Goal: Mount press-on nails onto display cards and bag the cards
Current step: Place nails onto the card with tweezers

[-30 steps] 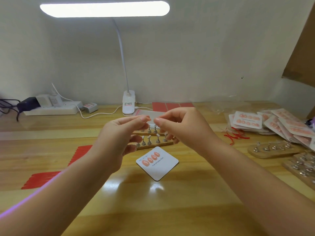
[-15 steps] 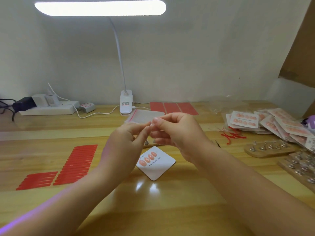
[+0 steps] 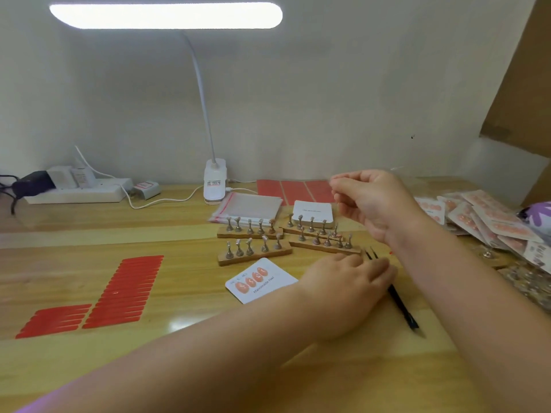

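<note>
Display card [image 3: 261,280] w/ four nails is lying on table [image 3: 185,296], just left of left hand [image 3: 346,289], whose relaxed fingers are resting over tweezers [image 3: 401,305]. Right hand [image 3: 372,201], raised beyond the card, is pinching fingertips together; what it's holding, can't tell.

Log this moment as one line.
left hand: on tweezers | right hand: raised, fingers pinched | display card: four nails mounted

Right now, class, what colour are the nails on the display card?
Peachy orange nails on a white card; head view.
</note>
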Action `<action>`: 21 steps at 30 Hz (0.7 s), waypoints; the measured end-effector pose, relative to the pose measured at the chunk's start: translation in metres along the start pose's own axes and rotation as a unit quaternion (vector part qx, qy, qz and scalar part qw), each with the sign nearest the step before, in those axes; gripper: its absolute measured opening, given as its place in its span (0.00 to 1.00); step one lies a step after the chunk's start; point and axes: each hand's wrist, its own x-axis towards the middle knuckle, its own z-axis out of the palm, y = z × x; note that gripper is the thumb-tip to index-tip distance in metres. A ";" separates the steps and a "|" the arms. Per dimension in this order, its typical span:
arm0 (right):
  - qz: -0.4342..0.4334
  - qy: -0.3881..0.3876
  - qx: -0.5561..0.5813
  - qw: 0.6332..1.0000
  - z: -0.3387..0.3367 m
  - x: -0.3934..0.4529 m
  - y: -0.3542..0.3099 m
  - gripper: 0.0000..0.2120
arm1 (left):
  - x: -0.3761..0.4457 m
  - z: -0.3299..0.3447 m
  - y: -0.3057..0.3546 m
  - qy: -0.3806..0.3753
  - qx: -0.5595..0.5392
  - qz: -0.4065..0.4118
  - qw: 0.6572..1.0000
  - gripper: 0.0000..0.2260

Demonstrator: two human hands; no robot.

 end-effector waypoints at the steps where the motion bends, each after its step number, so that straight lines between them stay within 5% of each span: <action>1: -0.001 -0.003 0.002 1.000 -0.001 0.001 0.000 0.04 | 0.007 0.002 0.002 0.003 0.027 0.018 0.999 0.22; 9: -0.014 -0.056 0.011 0.998 -0.009 -0.004 -0.012 0.04 | 0.014 -0.007 0.007 0.011 0.136 0.199 0.971 0.11; 14: -0.024 -0.087 0.035 0.995 -0.016 -0.007 -0.025 0.03 | -0.006 -0.006 0.002 0.164 0.060 0.219 0.960 0.09; 18: -0.044 -0.085 0.035 0.995 -0.017 -0.011 -0.031 0.04 | -0.036 -0.026 -0.016 0.233 -0.081 0.152 0.957 0.08; 20: -0.055 -0.085 0.032 0.994 -0.016 -0.014 -0.033 0.05 | -0.050 -0.036 -0.027 0.260 -0.216 -0.025 0.941 0.09; 21: -0.058 -0.085 0.031 0.994 -0.015 -0.015 -0.034 0.07 | -0.055 -0.040 -0.032 0.279 -0.291 -0.132 0.906 0.10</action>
